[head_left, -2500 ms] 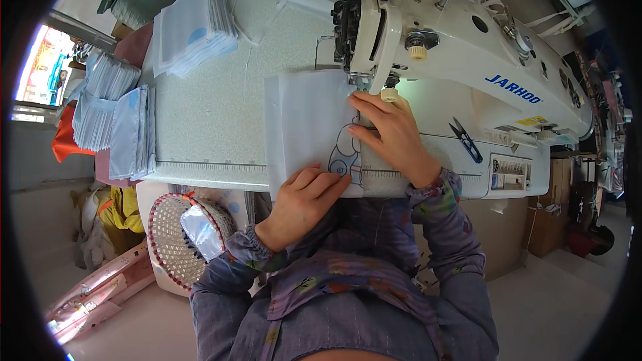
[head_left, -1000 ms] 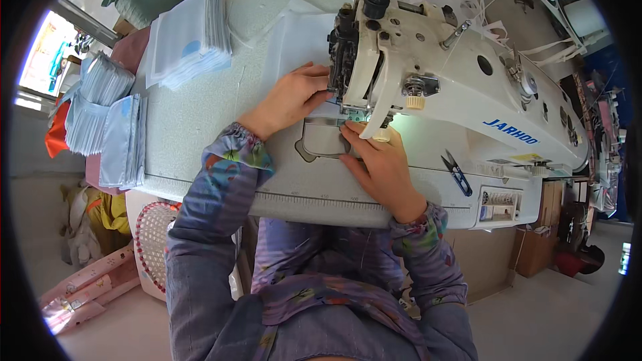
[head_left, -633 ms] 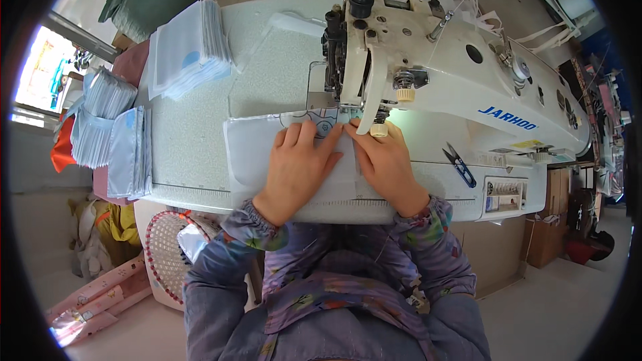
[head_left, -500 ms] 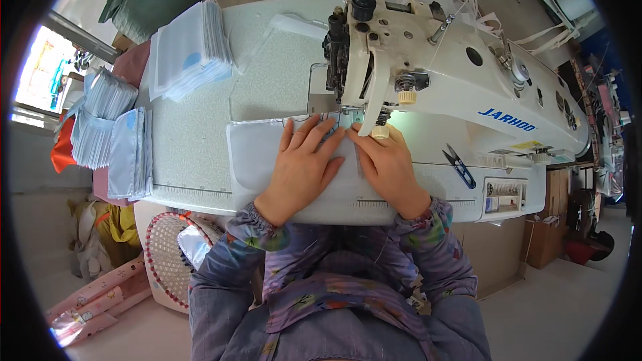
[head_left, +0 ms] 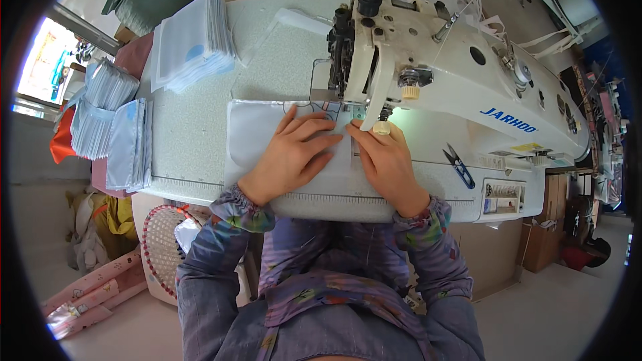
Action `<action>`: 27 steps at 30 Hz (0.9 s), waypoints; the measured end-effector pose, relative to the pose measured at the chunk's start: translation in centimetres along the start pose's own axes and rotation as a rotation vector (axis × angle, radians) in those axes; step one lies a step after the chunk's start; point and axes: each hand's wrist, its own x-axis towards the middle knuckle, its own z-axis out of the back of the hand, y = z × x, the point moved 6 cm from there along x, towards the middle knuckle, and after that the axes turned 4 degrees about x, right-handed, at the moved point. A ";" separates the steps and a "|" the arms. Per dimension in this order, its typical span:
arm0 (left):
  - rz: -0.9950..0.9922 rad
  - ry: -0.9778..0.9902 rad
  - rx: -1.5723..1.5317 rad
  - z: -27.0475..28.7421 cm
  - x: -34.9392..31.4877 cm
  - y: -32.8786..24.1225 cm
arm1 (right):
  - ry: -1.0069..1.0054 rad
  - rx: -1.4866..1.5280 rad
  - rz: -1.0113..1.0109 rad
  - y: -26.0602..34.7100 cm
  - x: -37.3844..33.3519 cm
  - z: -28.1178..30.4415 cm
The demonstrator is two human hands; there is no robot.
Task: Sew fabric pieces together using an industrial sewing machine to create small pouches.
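Note:
A flat piece of white fabric (head_left: 249, 135) lies on the sewing table, its right edge beside the needle area of a cream sewing machine (head_left: 438, 83). My left hand (head_left: 289, 155) rests on this fabric with its fingers stretched out and slightly apart. Close to the presser foot, my right hand (head_left: 388, 164) has its fingers pressed together at the fabric's right edge. Its fingertips are partly hidden by the machine head. Grey and pinkish lines show on the fabric's far part.
Thread snips (head_left: 459, 166) lie right of my right hand, near a small parts tray (head_left: 503, 198). A stack of white fabric pieces (head_left: 192, 43) stands at the far left, with folded bundles (head_left: 127, 140) at the left edge. A woven basket (head_left: 157, 244) sits below the table.
The white fabric has slid farther away from me along the needle area. My left hand has shifted left, its wrist turned outward; my right hand stays beside the presser foot.

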 end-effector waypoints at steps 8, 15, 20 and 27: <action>-0.016 -0.053 -0.027 1.8 0.3 -2.4 | -0.053 0.204 -0.127 0.5 -4.0 1.7; -0.039 -0.106 0.008 3.1 0.9 -3.6 | 0.103 -0.001 -0.023 3.3 -5.4 0.4; -0.076 -0.127 -0.005 1.0 -0.5 -3.0 | 0.118 0.020 0.028 3.3 -4.7 1.1; 0.100 -0.054 -0.277 0.7 -1.8 -1.3 | 0.095 0.117 -0.034 0.0 0.7 1.0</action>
